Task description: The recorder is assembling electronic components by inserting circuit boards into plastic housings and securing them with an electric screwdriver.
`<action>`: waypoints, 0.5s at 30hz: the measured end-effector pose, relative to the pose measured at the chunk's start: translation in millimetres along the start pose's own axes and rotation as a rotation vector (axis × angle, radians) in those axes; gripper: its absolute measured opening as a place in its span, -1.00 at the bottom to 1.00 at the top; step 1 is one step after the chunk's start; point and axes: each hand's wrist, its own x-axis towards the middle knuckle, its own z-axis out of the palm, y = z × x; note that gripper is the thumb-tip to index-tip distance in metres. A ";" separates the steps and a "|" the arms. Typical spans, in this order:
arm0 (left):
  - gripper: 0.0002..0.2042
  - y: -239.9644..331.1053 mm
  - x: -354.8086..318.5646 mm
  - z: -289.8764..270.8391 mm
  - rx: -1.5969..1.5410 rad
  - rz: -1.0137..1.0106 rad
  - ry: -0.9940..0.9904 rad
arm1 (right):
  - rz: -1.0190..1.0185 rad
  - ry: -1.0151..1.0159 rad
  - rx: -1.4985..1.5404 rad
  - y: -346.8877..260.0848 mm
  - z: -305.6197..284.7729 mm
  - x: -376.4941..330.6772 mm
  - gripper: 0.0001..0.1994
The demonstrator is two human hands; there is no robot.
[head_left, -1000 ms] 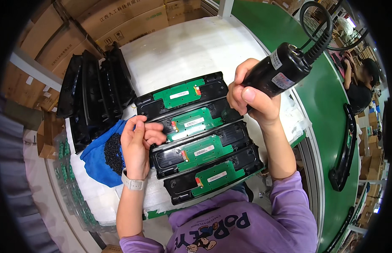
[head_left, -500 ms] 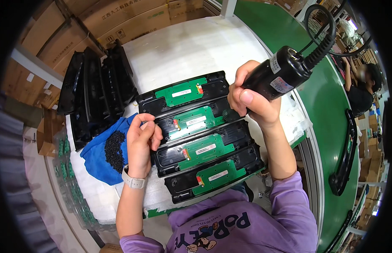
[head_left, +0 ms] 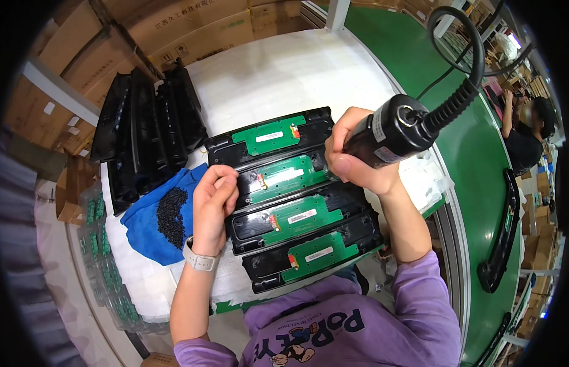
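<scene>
My right hand [head_left: 364, 159] is wrapped round a black corded electric screwdriver [head_left: 388, 131] above the right ends of the panels. Its tip is hidden behind my fingers. My left hand [head_left: 214, 199] is closed over the left ends of the middle panels, fingers curled together; whatever they hold is too small to tell. Several black plastic panels, each with a green circuit board [head_left: 284, 174], lie in a row on the white-covered table in front of me. Left of my left hand, a heap of small black screws [head_left: 172, 217] rests on a blue cloth [head_left: 140, 226].
Black plastic housings [head_left: 146, 128] are stacked at the table's far left. Clear trays with green boards [head_left: 113, 287] stand along the left edge. Cardboard boxes [head_left: 198, 30] line the back. On the right, a green conveyor [head_left: 474, 202] carries a long black part [head_left: 501, 238]; a person [head_left: 529, 131] sits beyond.
The screwdriver has tilted, its rear end coming lower and toward me. My left fingers have curled tighter together. The whole view has shifted slightly.
</scene>
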 end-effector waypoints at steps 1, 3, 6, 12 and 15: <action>-0.89 0.3 -0.1 1.4 -0.028 0.025 -0.017 | -0.002 -0.003 0.002 -3.5 1.4 0.3 -0.81; -0.89 0.2 -1.2 6.8 -0.022 0.046 0.022 | 0.108 0.151 0.148 -13.4 1.9 0.2 -0.79; -0.90 -2.3 -6.2 12.7 -0.006 0.067 -0.031 | -0.127 -0.032 0.474 -16.8 -3.1 5.1 -0.75; -0.89 -4.2 -25.0 37.4 0.134 -0.063 -0.114 | -0.255 -0.007 0.656 -20.8 9.4 6.5 -0.66; -0.91 -4.1 -26.5 39.3 0.128 -0.057 -0.149 | -0.254 -0.005 0.666 -20.0 13.2 3.2 -0.64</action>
